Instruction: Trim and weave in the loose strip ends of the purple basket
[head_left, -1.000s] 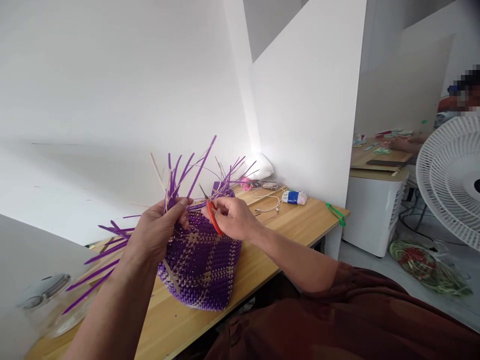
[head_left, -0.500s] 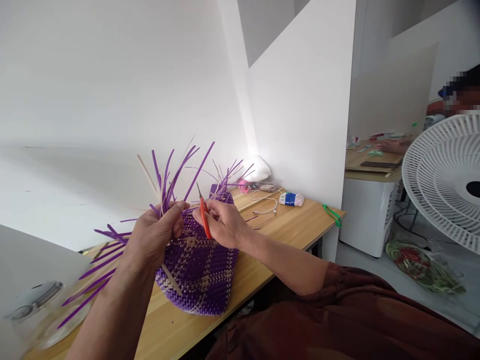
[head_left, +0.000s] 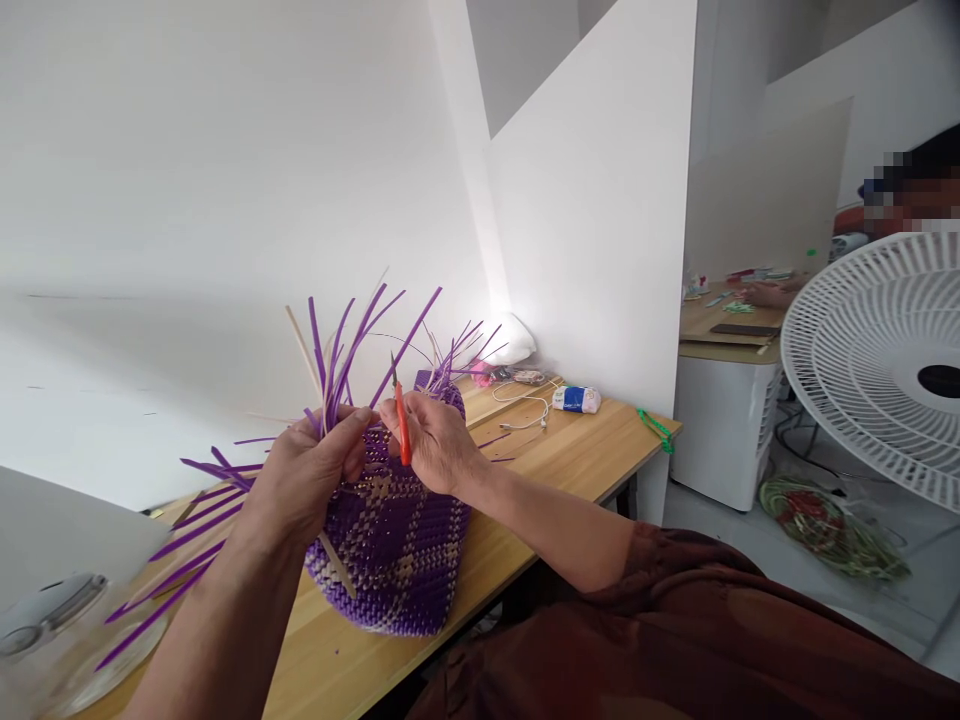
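- With the purple-and-cream woven piece [head_left: 386, 555] as the clock's hub, it lies on the wooden tabletop [head_left: 555, 450], near its front edge.
- Left hand [head_left: 311, 465], at 10 o'clock: fingers closed around purple and cream strips [head_left: 328, 398], whose free ends fan upward toward 12.
- Right hand [head_left: 435, 445], at 1 o'clock: gripping red-handled scissors [head_left: 403, 425], blades pointing to about 12; its fingertips are just beside the left ones. Whether it also pinches a strip, I cannot tell.
- At 9 o'clock, more loose strips [head_left: 193, 533] spread out beside the left forearm.
- Also at 1 o'clock, past the right hand, is more purple weaving [head_left: 450, 395] with loose ends; whether it joins the nearer piece is hidden.
- Farther along 1 o'clock sits a white bundle [head_left: 510, 340] against the wall.
- Toward 2 o'clock, a white cable [head_left: 525, 403] lies near a blue-banded yarn pack [head_left: 576, 400].
- Between 2 and 3, a green braided strip [head_left: 655, 430] hangs over the corner; a white fan [head_left: 862, 350] stands well apart.
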